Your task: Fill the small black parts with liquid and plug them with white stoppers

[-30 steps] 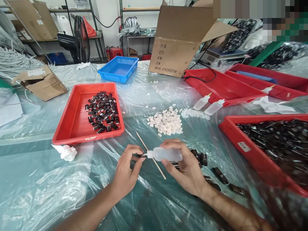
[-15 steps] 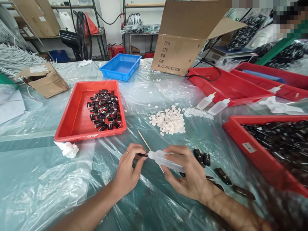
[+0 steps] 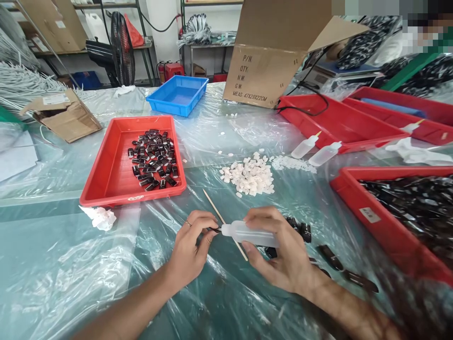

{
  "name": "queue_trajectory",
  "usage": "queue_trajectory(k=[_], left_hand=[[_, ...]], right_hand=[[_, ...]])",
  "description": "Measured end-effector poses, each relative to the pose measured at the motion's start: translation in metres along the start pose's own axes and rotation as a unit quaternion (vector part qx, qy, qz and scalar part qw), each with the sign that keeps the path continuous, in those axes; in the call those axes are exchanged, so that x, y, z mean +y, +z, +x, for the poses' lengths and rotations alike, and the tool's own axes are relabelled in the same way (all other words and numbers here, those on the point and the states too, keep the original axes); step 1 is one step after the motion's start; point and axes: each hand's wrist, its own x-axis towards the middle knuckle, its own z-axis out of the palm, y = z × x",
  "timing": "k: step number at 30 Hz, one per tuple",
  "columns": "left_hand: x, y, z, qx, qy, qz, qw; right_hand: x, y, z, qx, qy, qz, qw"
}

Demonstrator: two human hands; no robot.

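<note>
Between thumb and fingers, my left hand (image 3: 194, 245) pinches a small black plastic piece (image 3: 213, 230), mostly hidden by the fingertips. My right hand (image 3: 283, 250) is wrapped round a translucent white squeeze bottle (image 3: 249, 233), which lies nearly level with its nozzle pointing left at the black piece. Whether the tip touches it I cannot tell. Under the bottle, a thin wooden stick (image 3: 214, 206) lies slantwise on the plastic sheet. Several loose black pieces (image 3: 330, 257) lie beside and behind my right hand. Beyond the hands is a heap of small white pieces (image 3: 247, 175).
A red tray (image 3: 102, 163) holding black pieces stands at left, with crumpled tissue (image 3: 99, 218) at its corner. Another red tray (image 3: 357, 200), full of black parts, is at right. Two more squeeze bottles (image 3: 324, 153) lie behind. A blue tray (image 3: 184, 109) and cardboard box (image 3: 262, 71) stand farther back.
My right hand and the squeeze bottle have shifted slightly right, and a little more gap shows between the bottle's shoulder and my left fingers. My left hand keeps its pinch.
</note>
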Motion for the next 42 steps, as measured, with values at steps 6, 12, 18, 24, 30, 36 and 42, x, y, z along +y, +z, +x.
queue_trajectory(k=[6, 12, 18, 24, 30, 36, 42], left_hand=[[0.0, 0.0, 0.0, 0.001, 0.0, 0.004, 1.0], [0.0, 0.001, -0.001, 0.0, -0.008, -0.015, 1.0], [-0.002, 0.002, -0.001, 0.003, -0.025, -0.022, 0.999], [-0.007, 0.002, -0.005, 0.016, -0.072, -0.031, 0.997], [-0.011, 0.001, -0.008, 0.013, -0.117, -0.029, 0.993], [-0.017, 0.0, -0.006, 0.008, -0.164, -0.029, 0.986], [-0.014, -0.001, -0.006, 0.01, -0.172, -0.028, 0.985]], right_hand=[[0.001, 0.0, -0.005, 0.006, -0.061, -0.066, 0.996], [0.005, -0.002, -0.017, -0.021, -0.204, -0.218, 0.954], [0.003, 0.0, -0.012, 0.0, -0.114, -0.134, 0.984], [0.025, -0.001, 0.006, 0.133, 0.261, 0.259, 0.92], [0.055, 0.009, 0.014, 0.072, 0.348, 0.32, 0.878], [0.068, 0.015, 0.006, -0.038, 0.259, 0.101, 0.96], [0.089, -0.021, 0.022, -0.124, 0.187, -0.029, 0.974]])
